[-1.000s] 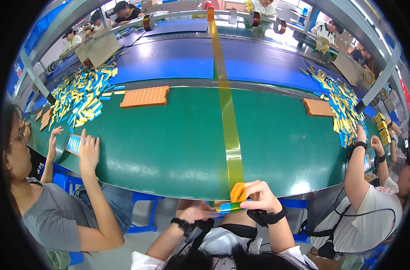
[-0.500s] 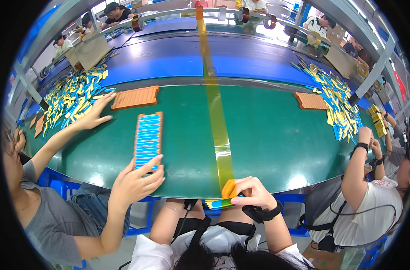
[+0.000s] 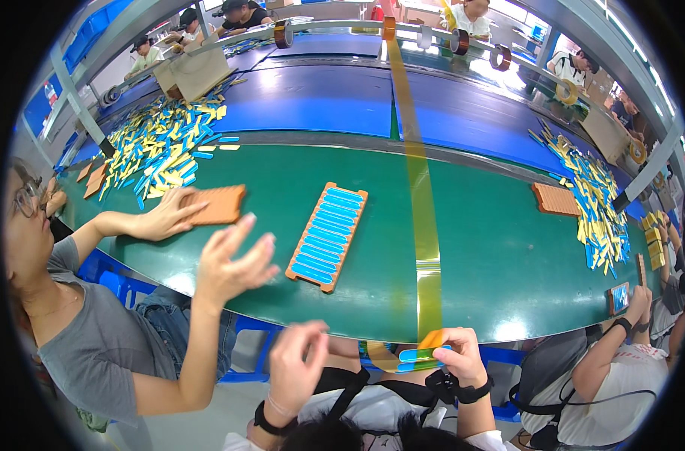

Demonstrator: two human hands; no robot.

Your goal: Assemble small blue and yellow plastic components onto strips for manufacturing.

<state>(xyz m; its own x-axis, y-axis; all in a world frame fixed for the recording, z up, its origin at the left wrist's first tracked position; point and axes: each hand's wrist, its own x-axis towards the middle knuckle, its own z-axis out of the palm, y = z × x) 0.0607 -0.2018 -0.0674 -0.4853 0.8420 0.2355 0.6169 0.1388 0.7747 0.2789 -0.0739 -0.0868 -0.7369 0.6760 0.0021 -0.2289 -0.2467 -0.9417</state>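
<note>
My right hand [image 3: 462, 359] holds an orange grooved tray [image 3: 432, 340] with blue strips [image 3: 425, 359] along it, at the table's near edge. A band of amber tape [image 3: 426, 286] runs down the green table to this tray and partly covers the strips. The tray's far end is partly hidden by tape and fingers. My left hand [image 3: 297, 364] is raised to the left of it, apart from the tray; its fingers are smeared by motion. Ahead of my left hand lies another orange tray [image 3: 329, 237], its grooves filled with blue strips.
At left, a co-worker's hand [image 3: 166, 214] rests on a bare orange tray [image 3: 220, 205]; their other hand [image 3: 233, 259] hovers nearby. Heaps of blue and yellow strips [image 3: 162, 143] lie at both sides. Tape rolls [image 3: 283, 34] hang on a bar beyond.
My view has swung left. My left hand has come up from below the table edge. The co-worker has let go of the filled tray and now touches the bare one.
</note>
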